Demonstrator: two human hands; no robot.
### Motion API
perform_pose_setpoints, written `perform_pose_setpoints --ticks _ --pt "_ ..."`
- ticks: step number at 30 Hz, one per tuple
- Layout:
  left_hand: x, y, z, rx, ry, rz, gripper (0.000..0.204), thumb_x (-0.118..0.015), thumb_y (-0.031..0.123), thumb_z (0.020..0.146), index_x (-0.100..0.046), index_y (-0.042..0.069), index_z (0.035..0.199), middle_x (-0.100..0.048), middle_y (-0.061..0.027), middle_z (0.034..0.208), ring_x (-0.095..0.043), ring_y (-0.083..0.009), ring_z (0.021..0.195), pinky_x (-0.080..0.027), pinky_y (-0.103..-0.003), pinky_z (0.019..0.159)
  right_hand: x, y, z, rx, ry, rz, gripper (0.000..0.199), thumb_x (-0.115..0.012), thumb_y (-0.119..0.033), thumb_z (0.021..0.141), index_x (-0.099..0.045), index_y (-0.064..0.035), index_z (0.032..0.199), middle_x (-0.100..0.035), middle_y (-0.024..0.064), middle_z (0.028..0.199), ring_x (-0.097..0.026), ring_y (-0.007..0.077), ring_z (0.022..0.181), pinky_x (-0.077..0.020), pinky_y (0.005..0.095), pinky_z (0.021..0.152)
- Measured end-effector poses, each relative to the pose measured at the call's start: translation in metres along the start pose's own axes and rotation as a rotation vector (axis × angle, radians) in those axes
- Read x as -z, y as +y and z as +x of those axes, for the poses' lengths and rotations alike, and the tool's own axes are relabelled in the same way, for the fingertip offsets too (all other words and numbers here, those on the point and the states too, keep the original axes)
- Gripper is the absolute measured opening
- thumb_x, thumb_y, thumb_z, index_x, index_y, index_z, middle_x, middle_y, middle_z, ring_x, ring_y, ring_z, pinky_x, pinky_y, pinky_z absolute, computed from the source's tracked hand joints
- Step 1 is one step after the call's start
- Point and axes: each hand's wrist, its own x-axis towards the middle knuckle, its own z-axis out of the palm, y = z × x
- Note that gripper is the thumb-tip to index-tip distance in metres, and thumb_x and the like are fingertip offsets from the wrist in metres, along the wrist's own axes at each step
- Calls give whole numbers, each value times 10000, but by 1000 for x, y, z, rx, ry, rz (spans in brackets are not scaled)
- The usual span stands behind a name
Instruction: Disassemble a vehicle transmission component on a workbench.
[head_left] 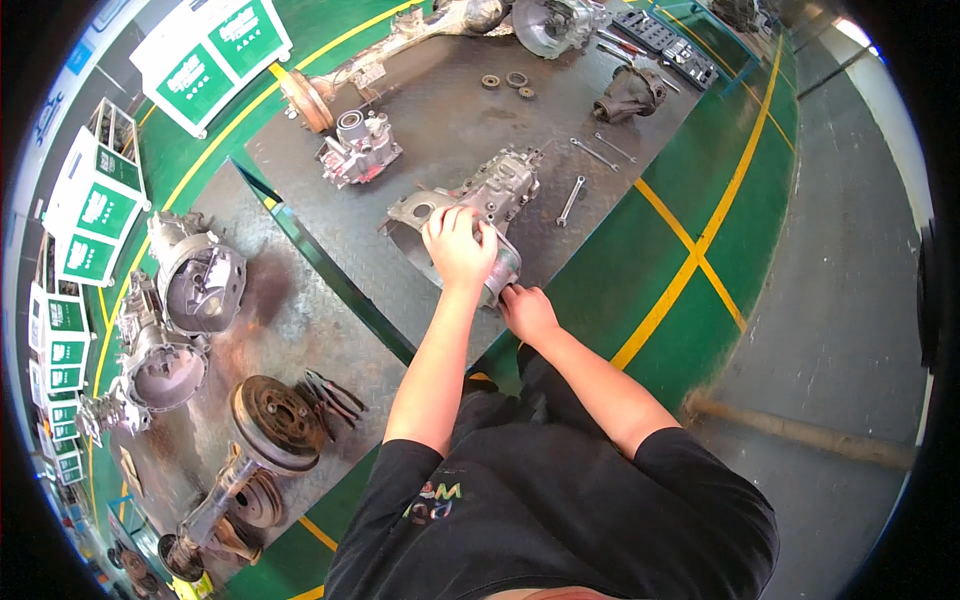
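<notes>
Head view, near to far. Right hand [527,312] at near lower edge of gearbox housing [470,215], fingers curled on the rim; grip underneath hidden, cannot tell how tight. Left hand [458,246] flat on top of bell end, fingers spread and wrapped over the casting. Housing lying on its side on checker-plate platform [440,130], just past near edge, directly under and between both hands. Cast aluminium, so likely heavy, rigid, sharp-edged, maybe oily (slip risk). Best taken two-handed: bell-housing rim plus the far body, not the thin flanges. Further out: combination wrench [570,200] just right of housing, smaller casting [358,148] behind left, axle assembly [400,45] along far edge.
</notes>
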Motion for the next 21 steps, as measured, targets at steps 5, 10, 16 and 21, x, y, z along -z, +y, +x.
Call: perform_pose_setpoints --ticks 5,10,16,21 --pt "0 -4 -2 -1 21 15 197 -676 160 738 -682 58 905 -688 -81 993 -563 -318 1091 -396 -485 972 16 -10 2 -54 -53 -42 182 -667 -235 841 -623 -63 881 -677 118 801 -664 336 743 -493 448 732" --pt "-1 -1 -1 18 21 13 198 -672 157 739 -684 57 909 -688 -85 991 -564 -317 1090 -397 -481 977 -3 -5 1 -57 0 -28 175 -706 -190 791 -637 -42 853 -677 136 786 -654 343 740 -509 454 743" --pt "2 -1 -1 7 21 11 190 -667 166 745 -682 60 901 -687 -91 993 -565 -315 1085 -403 -473 962 -4 -1 1 8 47 27 152 -707 -160 786 -634 -41 845 -673 137 799 -647 356 752 -504 447 778" --pt "2 0 -2 1 16 13 188 -667 160 740 -680 63 900 -686 -90 988 -565 -315 1083 -400 -469 966 4 4 2 59 64 59 154 -701 -170 794 -640 -45 859 -677 137 835 -655 342 775 -504 437 781"
